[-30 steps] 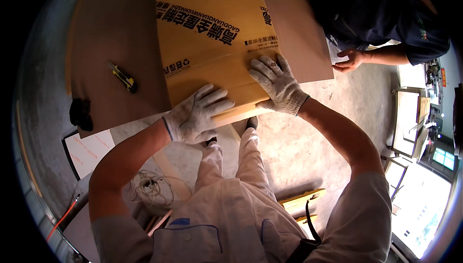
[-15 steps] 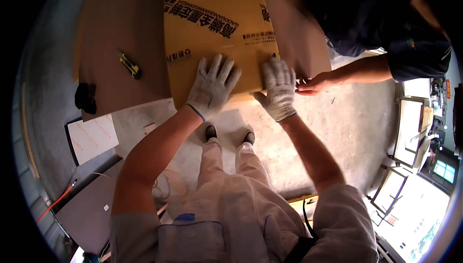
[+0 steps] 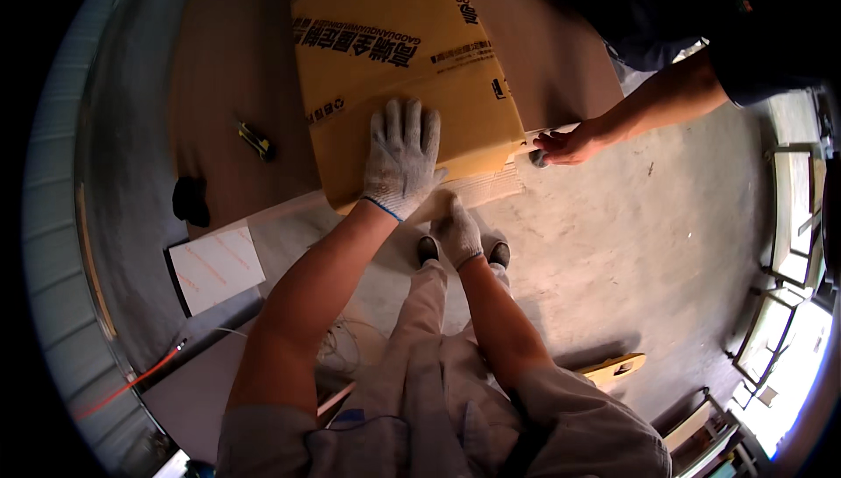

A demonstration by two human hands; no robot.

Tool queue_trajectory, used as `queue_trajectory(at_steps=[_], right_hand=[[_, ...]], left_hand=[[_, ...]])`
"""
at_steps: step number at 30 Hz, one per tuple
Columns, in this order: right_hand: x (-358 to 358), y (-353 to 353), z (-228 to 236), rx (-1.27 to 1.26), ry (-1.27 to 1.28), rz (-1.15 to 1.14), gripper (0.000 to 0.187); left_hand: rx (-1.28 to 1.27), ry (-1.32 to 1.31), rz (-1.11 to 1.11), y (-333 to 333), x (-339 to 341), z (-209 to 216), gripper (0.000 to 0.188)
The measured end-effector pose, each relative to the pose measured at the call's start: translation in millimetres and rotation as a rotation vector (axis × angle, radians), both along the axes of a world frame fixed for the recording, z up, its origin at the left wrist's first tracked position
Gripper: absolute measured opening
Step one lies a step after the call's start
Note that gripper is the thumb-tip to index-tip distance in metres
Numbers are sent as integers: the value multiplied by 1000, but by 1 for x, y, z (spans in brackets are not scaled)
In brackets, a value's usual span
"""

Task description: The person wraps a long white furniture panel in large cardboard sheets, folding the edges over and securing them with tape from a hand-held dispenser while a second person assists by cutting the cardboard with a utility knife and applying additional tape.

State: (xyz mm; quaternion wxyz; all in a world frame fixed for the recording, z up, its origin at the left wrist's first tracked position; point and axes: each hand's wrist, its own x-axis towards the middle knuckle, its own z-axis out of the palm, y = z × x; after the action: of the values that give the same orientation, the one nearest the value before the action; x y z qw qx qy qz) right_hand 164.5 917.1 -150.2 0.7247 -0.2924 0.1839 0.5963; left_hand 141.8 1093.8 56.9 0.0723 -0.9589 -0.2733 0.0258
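Note:
A large brown cardboard box (image 3: 350, 145) with dark print lies on the table. My left hand (image 3: 403, 158), in a pale knitted glove, rests flat on its top near the front end, fingers stretched out. Below that end is my gloved right hand (image 3: 457, 231), its fingers curled in beside a ribbed cardboard flap (image 3: 491, 187); what they hold, if anything, is hidden. At the box's front right corner, a co-worker's bare hand (image 3: 569, 145) has a small grey-black item at its fingertips, too small to name.
A yellow-and-black utility knife (image 3: 256, 141) lies on the brown table (image 3: 232, 184), left of the box. A black object (image 3: 190, 201) sits at the table's left corner. Lower down are a white panel (image 3: 216, 269) and an orange hose (image 3: 131, 382). A yellow piece (image 3: 615, 368) is on the floor, right.
My right hand has left the box's front right corner and moved down and left, its fingers now curled. My left hand stays on top. The view has shifted, and a flap now shows.

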Motion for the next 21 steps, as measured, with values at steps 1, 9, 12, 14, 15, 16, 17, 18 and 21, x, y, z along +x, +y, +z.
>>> queue_trajectory(at_steps=[1,9,12,14,15,16,17,18,21], right_hand=[[0,-2,14,-21,-82,56,38],[-7,-21,82,-335,-1236,151,29],[-3,-9,113,-307,-1454,217,34],[-3,6,144,-381,-1048,229,38],[-3,9,150,-368,-958,209,40],[-2,13,155,-354,-868,192,42],[5,19,170,-378,-985,288,34],[7,25,175,-376,-996,297,34],[14,41,191,-318,-827,220,39]], left_hand=[[4,0,18,2,-2,-1,104],[3,39,0,-6,4,10,103],[53,38,-27,-3,-1,1,96],[74,37,-42,-2,-4,1,88],[89,46,-54,-1,-5,1,80],[98,37,-52,5,-5,-1,80],[144,-1,-96,8,-8,-9,80],[185,-37,-138,10,-11,-13,80],[83,-117,-177,27,-22,-9,70]])
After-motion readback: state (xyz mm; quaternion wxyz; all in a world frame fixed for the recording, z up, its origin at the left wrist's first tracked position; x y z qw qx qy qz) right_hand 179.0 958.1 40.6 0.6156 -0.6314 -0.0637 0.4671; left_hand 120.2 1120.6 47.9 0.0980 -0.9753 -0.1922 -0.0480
